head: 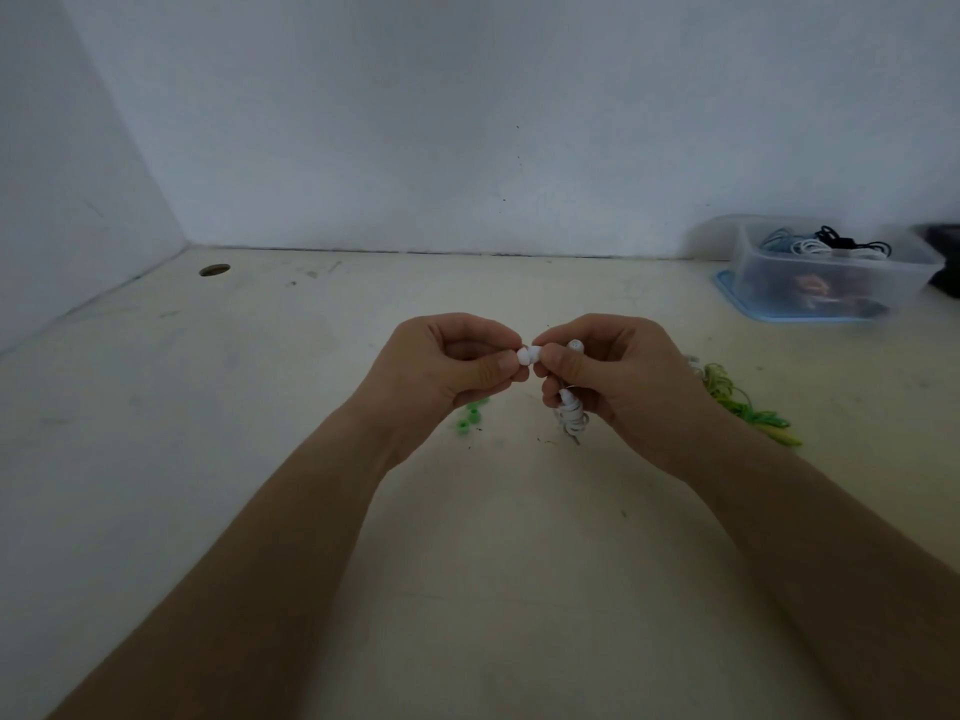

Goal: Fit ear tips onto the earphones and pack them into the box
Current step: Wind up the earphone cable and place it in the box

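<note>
My left hand point(447, 363) pinches a small white ear tip point(524, 356) between thumb and forefinger. It meets the earbud pinched by my right hand point(618, 381), which also holds the coiled white earphones point(571, 413); a second bud point(575, 346) sticks up above my fingers. Both hands hover over the middle of the table. Green ear tips point(470, 418) lie on the table under my left hand. A green earphone set point(748, 407) lies to the right of my right hand. The clear plastic box point(831, 272) stands at the far right and holds several coiled earphones.
The cream table point(260, 407) meets white walls at the back and left. A round cable hole point(214, 270) sits at the back left. The box rests on a blue lid point(727, 288). A dark object point(945, 272) is partly cut off at the right edge.
</note>
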Demonstrator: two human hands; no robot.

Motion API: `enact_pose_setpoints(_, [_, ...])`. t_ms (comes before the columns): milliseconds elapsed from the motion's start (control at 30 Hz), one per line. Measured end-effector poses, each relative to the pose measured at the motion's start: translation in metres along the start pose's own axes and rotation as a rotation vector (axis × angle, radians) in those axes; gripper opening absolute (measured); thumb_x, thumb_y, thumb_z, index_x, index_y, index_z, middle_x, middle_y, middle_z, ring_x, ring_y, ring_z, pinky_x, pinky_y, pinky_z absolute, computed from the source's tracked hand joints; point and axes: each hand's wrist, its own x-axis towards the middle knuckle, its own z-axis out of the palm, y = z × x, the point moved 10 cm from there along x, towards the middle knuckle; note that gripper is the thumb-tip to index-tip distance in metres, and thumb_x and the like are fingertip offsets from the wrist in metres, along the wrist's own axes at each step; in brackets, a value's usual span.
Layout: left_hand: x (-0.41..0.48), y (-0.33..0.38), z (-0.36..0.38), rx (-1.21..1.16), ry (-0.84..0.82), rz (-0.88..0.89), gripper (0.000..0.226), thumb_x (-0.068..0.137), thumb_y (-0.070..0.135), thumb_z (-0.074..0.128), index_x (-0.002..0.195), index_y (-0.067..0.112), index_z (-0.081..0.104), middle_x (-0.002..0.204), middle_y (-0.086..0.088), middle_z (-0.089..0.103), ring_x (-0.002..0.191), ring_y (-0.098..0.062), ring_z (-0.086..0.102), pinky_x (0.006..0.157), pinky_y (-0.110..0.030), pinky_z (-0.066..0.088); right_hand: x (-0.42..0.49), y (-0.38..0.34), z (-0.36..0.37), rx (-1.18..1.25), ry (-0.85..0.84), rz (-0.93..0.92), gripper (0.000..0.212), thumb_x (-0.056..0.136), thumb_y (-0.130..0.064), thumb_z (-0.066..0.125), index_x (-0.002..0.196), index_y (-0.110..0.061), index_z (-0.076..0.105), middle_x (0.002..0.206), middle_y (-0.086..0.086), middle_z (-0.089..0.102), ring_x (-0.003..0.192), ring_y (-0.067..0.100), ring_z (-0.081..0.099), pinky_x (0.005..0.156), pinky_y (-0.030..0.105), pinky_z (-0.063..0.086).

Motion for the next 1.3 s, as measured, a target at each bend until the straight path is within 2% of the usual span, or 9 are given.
enact_pose_setpoints(267, [0.001, -0.002, -0.001, -0.007, 0.017, -0.006, 0.021, 0.066, 0.012, 0.077, 0.087, 0.009, 0.074, 0.085, -0.013, 0.076, 0.080, -0.022, 0.074, 0.072, -0.023, 0.057, 0.001, 0.000, -0.003, -0.041, 0.028, -0.018, 0.025, 0.076, -0.024, 0.074, 0.092, -0.005, 0.076, 0.072, 0.016, 0.069, 0.065, 0.022, 0.065, 0.064, 0.034, 0.054])
enact_pose_setpoints(433, [0.001, 0.000, 0.002, -0.032, -0.011, 0.009, 0.023, 0.064, 0.014, 0.077, 0.086, 0.009, 0.075, 0.087, -0.015, 0.076, 0.081, -0.022, 0.074, 0.072, -0.023, 0.057, 0.002, 0.004, -0.001, 0.070, 0.010, 0.029, 0.011, 0.087, -0.004, 0.067, 0.095, 0.002, 0.072, 0.074, 0.017, 0.066, 0.062, 0.020, 0.062, 0.060, 0.027, 0.055])
enact_pose_setpoints(667, [0.002, -0.005, 0.000, -0.026, 0.000, 0.002, 0.023, 0.064, 0.013, 0.078, 0.087, 0.009, 0.075, 0.087, -0.016, 0.076, 0.083, -0.024, 0.074, 0.075, -0.025, 0.057, 0.001, -0.003, -0.004, -0.048, 0.039, -0.046, 0.030, 0.075, -0.021, 0.074, 0.094, 0.002, 0.073, 0.071, 0.013, 0.069, 0.063, 0.021, 0.065, 0.063, 0.030, 0.057])
enact_pose_setpoints(733, [0.003, -0.004, 0.001, -0.041, -0.009, 0.005, 0.024, 0.066, 0.012, 0.077, 0.089, 0.007, 0.074, 0.088, -0.016, 0.076, 0.082, -0.023, 0.073, 0.075, -0.025, 0.057, 0.002, 0.000, -0.005, -0.010, 0.038, -0.025, 0.027, 0.077, -0.020, 0.073, 0.095, 0.001, 0.073, 0.073, 0.015, 0.069, 0.064, 0.023, 0.064, 0.066, 0.034, 0.058])
enact_pose_setpoints(833, [0.004, -0.004, 0.002, -0.078, -0.026, 0.010, 0.022, 0.074, 0.011, 0.072, 0.095, 0.006, 0.072, 0.091, -0.015, 0.075, 0.084, -0.023, 0.073, 0.076, -0.025, 0.057, 0.002, 0.007, -0.004, 0.115, 0.040, 0.033, 0.021, 0.088, -0.004, 0.065, 0.104, 0.010, 0.068, 0.075, 0.011, 0.072, 0.063, 0.020, 0.063, 0.062, 0.028, 0.056])
enact_pose_setpoints(933, [0.002, -0.003, 0.004, 0.045, -0.015, 0.025, 0.014, 0.089, 0.010, 0.067, 0.102, 0.011, 0.072, 0.095, -0.008, 0.076, 0.087, -0.020, 0.073, 0.074, -0.025, 0.057, 0.002, 0.009, -0.004, 0.228, 0.068, 0.076, 0.017, 0.089, 0.000, 0.061, 0.103, 0.009, 0.067, 0.084, 0.010, 0.075, 0.063, 0.017, 0.063, 0.064, 0.026, 0.057])
enact_pose_setpoints(1067, [-0.003, 0.008, 0.021, 0.320, -0.048, 0.131, 0.036, 0.079, 0.012, 0.079, 0.113, 0.018, 0.068, 0.100, 0.003, 0.076, 0.086, -0.012, 0.072, 0.073, -0.023, 0.057, -0.002, 0.003, -0.007, 0.311, 0.088, 0.099, 0.016, 0.085, -0.008, 0.064, 0.097, 0.000, 0.071, 0.086, 0.012, 0.073, 0.067, 0.017, 0.065, 0.064, 0.028, 0.057])
enact_pose_setpoints(1200, [-0.002, -0.001, 0.036, 0.447, -0.048, 0.121, 0.068, 0.068, 0.023, 0.090, 0.127, 0.026, 0.055, 0.105, 0.007, 0.072, 0.086, -0.010, 0.071, 0.076, -0.028, 0.060, -0.004, 0.002, -0.012, 0.463, 0.163, 0.157, 0.029, 0.089, -0.007, 0.062, 0.113, 0.008, 0.067, 0.077, 0.013, 0.066, 0.069, 0.021, 0.064, 0.064, 0.029, 0.058])
enact_pose_setpoints(1300, [-0.002, -0.004, 0.044, 0.430, -0.045, 0.103, 0.063, 0.071, 0.020, 0.088, 0.124, 0.026, 0.055, 0.104, 0.006, 0.072, 0.084, -0.009, 0.071, 0.074, -0.026, 0.060, -0.005, -0.002, -0.016, 0.521, 0.212, 0.178, 0.022, 0.096, -0.006, 0.057, 0.111, 0.005, 0.069, 0.078, 0.013, 0.066, 0.069, 0.021, 0.065, 0.066, 0.029, 0.059])
